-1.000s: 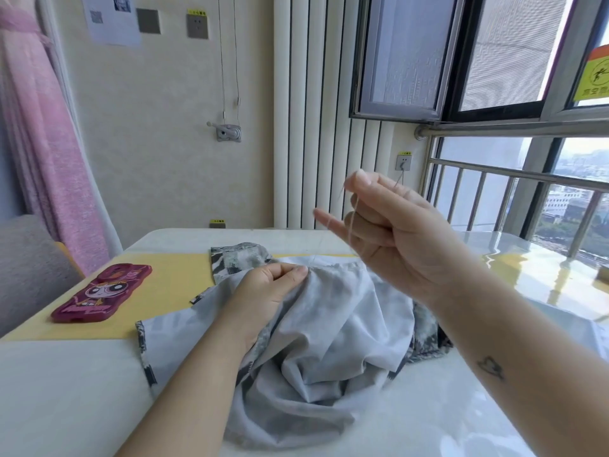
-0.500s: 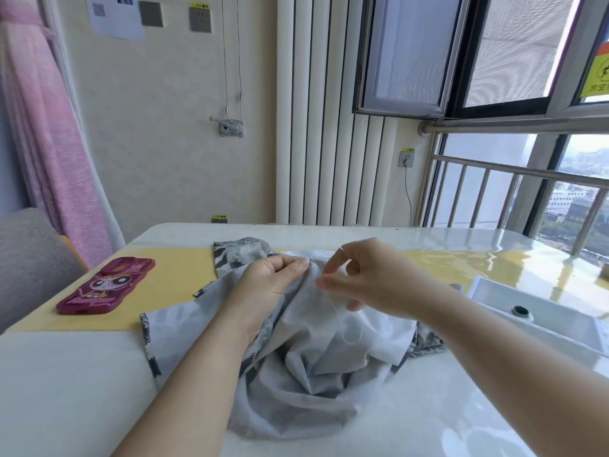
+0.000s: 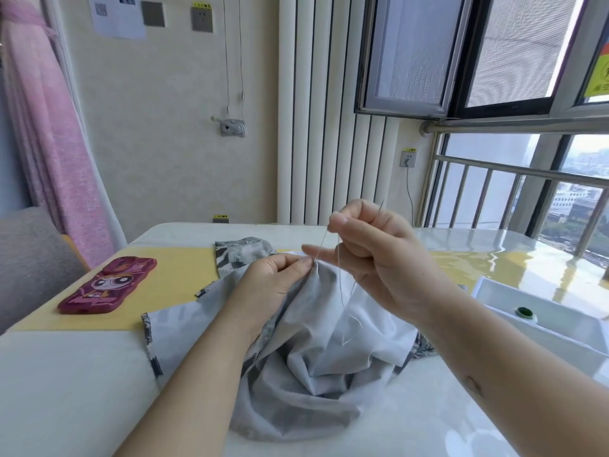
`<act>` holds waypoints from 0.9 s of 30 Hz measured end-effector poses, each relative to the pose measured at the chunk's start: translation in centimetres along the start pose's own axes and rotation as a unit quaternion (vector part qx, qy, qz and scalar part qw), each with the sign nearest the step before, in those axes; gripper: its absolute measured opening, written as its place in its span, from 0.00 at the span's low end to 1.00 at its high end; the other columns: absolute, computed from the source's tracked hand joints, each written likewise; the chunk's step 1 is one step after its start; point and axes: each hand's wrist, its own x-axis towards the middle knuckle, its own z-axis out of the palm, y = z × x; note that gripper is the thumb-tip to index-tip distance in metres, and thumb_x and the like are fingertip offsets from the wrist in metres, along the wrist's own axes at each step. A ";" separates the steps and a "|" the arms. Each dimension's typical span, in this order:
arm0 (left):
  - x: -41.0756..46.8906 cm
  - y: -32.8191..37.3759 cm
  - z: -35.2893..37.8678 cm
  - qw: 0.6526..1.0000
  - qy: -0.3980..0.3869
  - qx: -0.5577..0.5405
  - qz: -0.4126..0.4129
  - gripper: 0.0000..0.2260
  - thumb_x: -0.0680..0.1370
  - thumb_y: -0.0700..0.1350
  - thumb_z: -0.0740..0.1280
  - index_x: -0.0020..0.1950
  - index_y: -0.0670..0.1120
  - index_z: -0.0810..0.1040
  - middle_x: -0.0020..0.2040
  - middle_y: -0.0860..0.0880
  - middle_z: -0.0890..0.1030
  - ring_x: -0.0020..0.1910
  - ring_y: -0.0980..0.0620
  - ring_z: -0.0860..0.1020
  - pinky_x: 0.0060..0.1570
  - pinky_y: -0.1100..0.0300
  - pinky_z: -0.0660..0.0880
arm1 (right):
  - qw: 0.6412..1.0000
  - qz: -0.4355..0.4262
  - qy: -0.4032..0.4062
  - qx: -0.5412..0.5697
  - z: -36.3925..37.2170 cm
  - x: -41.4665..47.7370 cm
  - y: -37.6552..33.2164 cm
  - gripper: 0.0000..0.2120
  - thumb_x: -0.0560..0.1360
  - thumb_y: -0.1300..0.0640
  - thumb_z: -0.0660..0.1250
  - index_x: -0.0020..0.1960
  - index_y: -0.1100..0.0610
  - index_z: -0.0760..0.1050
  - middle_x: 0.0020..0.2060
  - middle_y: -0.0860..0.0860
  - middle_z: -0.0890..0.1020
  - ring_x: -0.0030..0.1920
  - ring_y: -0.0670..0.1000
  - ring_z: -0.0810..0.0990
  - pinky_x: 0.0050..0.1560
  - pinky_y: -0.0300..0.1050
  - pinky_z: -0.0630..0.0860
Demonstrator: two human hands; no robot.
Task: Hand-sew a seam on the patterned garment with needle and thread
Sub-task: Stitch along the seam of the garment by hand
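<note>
Grey crumpled garment (image 3: 306, 374) pinched by left hand (image 3: 276, 278), thin thread (image 3: 321, 244) taut.

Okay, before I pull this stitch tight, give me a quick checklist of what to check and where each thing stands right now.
1. Thin metal needle held: ok, pinched in the right hand, tip pointing up.
2. Pale thread running from the seam to the right hand: ok, it rises from the fabric edge.
3. Slack: not ok, a loose loop lies on the grey patterned garment below the right hand.
4. Seam edge pinned: ok, the left hand pinches the fold.
5. Knots in the thread: cannot tell, too fine.
6. Pull path: ok, the pink cartoon phone case and white tray sit off to the sides.
</note>
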 end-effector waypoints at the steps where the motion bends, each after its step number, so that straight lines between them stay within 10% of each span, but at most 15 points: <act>1: -0.1 0.1 0.1 1.000 -0.001 0.000 0.005 0.07 0.78 0.45 0.67 0.47 0.44 0.83 0.46 0.45 0.85 0.48 0.51 0.81 0.54 0.58 0.76 | 1.000 0.022 -0.007 0.002 0.1 -0.1 0.0 0.08 0.73 0.60 0.66 0.38 0.60 0.69 0.20 0.43 0.60 0.20 0.41 0.58 0.55 0.51 0.79; 7: 0.1 0.3 -0.1 1.000 0.005 -0.018 0.004 0.05 0.76 0.44 0.68 0.43 0.47 0.83 0.43 0.47 0.85 0.45 0.51 0.80 0.54 0.55 0.75 | 0.977 0.052 0.054 -0.200 -1.4 -0.1 -0.8 0.10 0.73 0.51 0.66 0.42 0.59 0.77 0.20 0.45 0.60 0.21 0.42 0.60 0.44 0.48 0.81; 11: 0.1 0.6 -0.7 1.000 -0.005 -0.003 0.023 0.05 0.77 0.43 0.67 0.43 0.45 0.82 0.43 0.48 0.84 0.44 0.53 0.80 0.52 0.59 0.75 | 0.837 -0.030 0.103 -0.537 -4.5 1.6 -1.3 0.08 0.76 0.50 0.67 0.47 0.53 0.81 0.23 0.53 0.70 0.24 0.43 0.65 0.34 0.41 0.67; 16: -0.2 1.3 -1.7 0.997 -0.025 0.021 0.071 0.07 0.74 0.47 0.68 0.45 0.44 0.82 0.44 0.48 0.84 0.46 0.53 0.80 0.53 0.59 0.74 | 0.787 0.011 0.042 -0.615 -6.3 3.4 0.0 0.19 0.75 0.40 0.62 0.44 0.54 0.82 0.20 0.48 0.67 0.21 0.44 0.63 0.28 0.40 0.59; 27: -0.6 2.1 -2.7 0.996 -0.023 -0.015 0.084 0.08 0.70 0.50 0.69 0.42 0.47 0.83 0.45 0.46 0.84 0.46 0.52 0.81 0.50 0.58 0.74 | 0.899 0.054 -0.012 -0.434 -6.1 4.4 2.7 0.27 0.64 0.33 0.65 0.26 0.53 0.58 0.21 0.48 0.61 0.22 0.45 0.59 0.26 0.38 0.57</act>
